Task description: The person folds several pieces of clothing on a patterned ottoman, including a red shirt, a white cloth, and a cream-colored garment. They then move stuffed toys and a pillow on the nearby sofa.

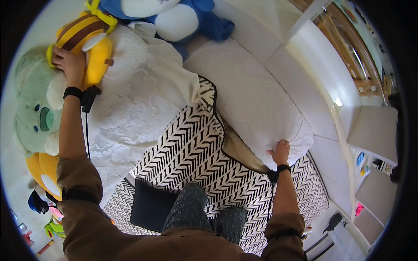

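At the upper left, my left hand (69, 63) lies against a yellow-and-brown striped plush toy (78, 36), its fingers at the toy's light green edge; whether they grip it is unclear. Just below and left of that hand is a pale green plush toy (27, 98) with a darker green muzzle. My right hand (281, 151) rests with fingers spread on the near end of a long white pillow (241, 94). Between the hands, a white textured blanket (140, 98) is bunched over a black-and-white patterned cover (196, 146), whose beige underside shows beside the pillow.
A large blue-and-white plush toy (196, 23) sits beyond the pillow. An orange plush toy (42, 169) and smaller toys are at the lower left. A black cushion (150, 205) lies by my knees. Pale padded panels (294, 78) border the right side, with shelves (375, 133) beyond.
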`<state>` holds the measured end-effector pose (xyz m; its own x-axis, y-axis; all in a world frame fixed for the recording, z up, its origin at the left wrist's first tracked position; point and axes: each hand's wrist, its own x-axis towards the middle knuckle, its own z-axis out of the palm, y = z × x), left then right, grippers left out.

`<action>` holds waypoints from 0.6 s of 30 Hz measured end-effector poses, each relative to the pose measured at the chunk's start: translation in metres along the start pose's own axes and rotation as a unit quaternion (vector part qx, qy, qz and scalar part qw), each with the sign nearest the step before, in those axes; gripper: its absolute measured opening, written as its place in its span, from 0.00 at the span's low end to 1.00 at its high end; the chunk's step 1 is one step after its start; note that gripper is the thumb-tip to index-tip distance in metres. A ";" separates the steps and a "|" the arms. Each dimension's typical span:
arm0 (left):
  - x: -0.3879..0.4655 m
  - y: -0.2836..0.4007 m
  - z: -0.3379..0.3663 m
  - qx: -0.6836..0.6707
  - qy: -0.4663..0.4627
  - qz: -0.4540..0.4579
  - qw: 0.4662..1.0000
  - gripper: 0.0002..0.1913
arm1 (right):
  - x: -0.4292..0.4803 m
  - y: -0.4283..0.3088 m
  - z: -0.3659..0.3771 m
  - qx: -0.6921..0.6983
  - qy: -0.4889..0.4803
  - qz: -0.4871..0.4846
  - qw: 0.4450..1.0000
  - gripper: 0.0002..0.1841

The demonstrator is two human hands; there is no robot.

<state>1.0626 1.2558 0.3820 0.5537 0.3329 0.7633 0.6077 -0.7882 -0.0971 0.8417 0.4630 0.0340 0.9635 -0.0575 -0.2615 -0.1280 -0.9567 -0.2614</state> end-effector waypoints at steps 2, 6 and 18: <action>-0.015 0.017 -0.029 -0.025 0.098 0.084 0.991 0.45 | 0.000 -0.009 -0.008 -0.001 -0.006 0.000 1.000 0.43; -0.112 0.080 -0.106 -0.277 0.100 0.200 0.935 0.34 | 0.004 -0.015 -0.010 -0.019 0.012 -0.007 1.000 0.39; -0.409 0.230 -0.040 -0.240 -0.342 0.522 0.743 0.15 | -0.011 -0.018 -0.017 0.104 0.104 -0.010 0.989 0.34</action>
<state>0.9524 0.9177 0.0729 0.8405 -0.5347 -0.0878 -0.5394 -0.8409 -0.0428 0.8375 0.4761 0.0570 0.9911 -0.1175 -0.0623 -0.1330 -0.8803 -0.4555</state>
